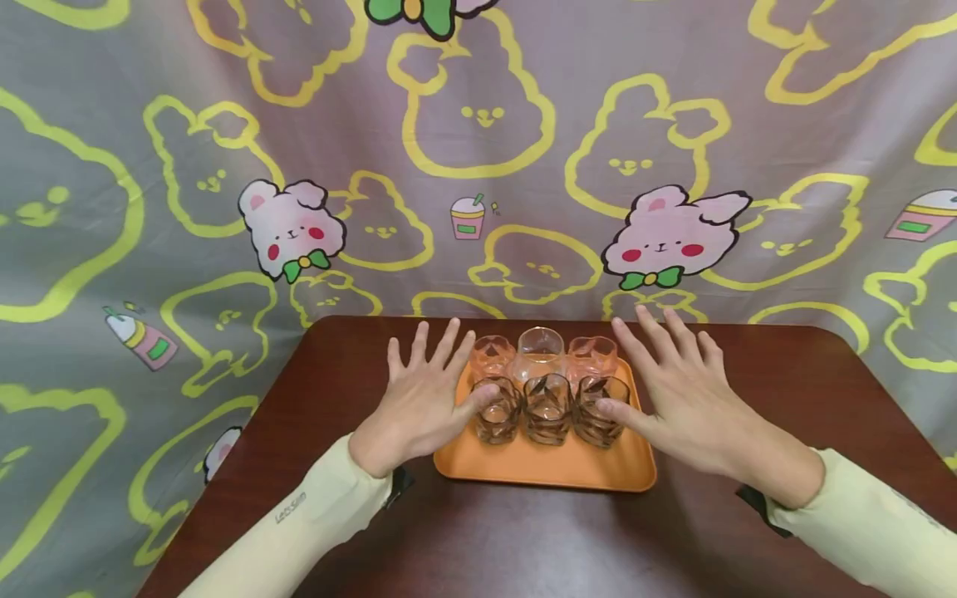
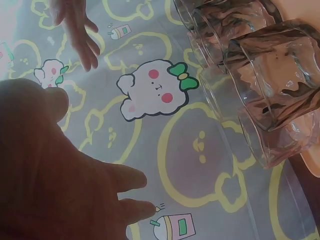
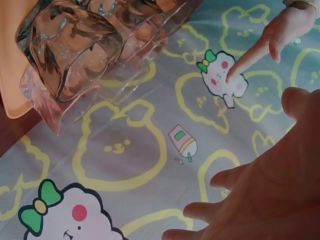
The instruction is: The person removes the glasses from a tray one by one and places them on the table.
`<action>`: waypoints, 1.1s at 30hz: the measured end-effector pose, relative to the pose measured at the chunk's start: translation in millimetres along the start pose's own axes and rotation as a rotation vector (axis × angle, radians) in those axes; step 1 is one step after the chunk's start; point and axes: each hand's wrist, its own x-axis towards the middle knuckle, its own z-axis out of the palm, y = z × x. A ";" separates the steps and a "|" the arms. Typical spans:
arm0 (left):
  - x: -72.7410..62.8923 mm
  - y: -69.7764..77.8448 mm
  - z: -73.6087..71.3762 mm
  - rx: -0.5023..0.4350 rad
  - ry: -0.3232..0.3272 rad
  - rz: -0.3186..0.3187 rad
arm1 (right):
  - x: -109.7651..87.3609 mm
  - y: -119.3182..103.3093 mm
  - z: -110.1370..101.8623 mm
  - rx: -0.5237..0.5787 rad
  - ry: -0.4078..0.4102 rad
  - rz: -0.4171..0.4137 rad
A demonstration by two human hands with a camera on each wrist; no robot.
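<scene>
An orange tray [image 1: 542,472] bears two rows of drinking glasses. Nearest me are three smoky-brown glasses: a left one [image 1: 497,425], a middle one [image 1: 547,425] and a right one [image 1: 598,428]. Behind them a clear glass [image 1: 540,342] stands between a left pink glass [image 1: 490,353] and a right pink glass [image 1: 594,353]. My left hand [image 1: 420,399] is spread over the tray's left side, and my right hand [image 1: 691,407] over its right. Each thumb overlaps an outer brown glass in the head view; contact cannot be told. Neither hand grips anything.
The tray lies on a dark reddish-brown table [image 1: 344,548]. Behind the table's far edge hangs a grey curtain [image 1: 441,282] printed with yellow outlines and rabbit faces. Pale yellow sleeves [image 1: 299,519] cover both forearms.
</scene>
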 end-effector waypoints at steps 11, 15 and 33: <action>2.3 2.2 0.1 0.009 0.010 0.018 | 0.0 1.7 -0.5 0.018 0.011 -0.002; 3.1 3.4 0.9 0.010 0.015 0.021 | 0.0 1.4 -0.4 0.019 -0.006 0.002; 5.0 -4.2 7.1 -0.008 -0.031 -0.005 | -0.3 8.6 4.8 0.062 -0.066 0.033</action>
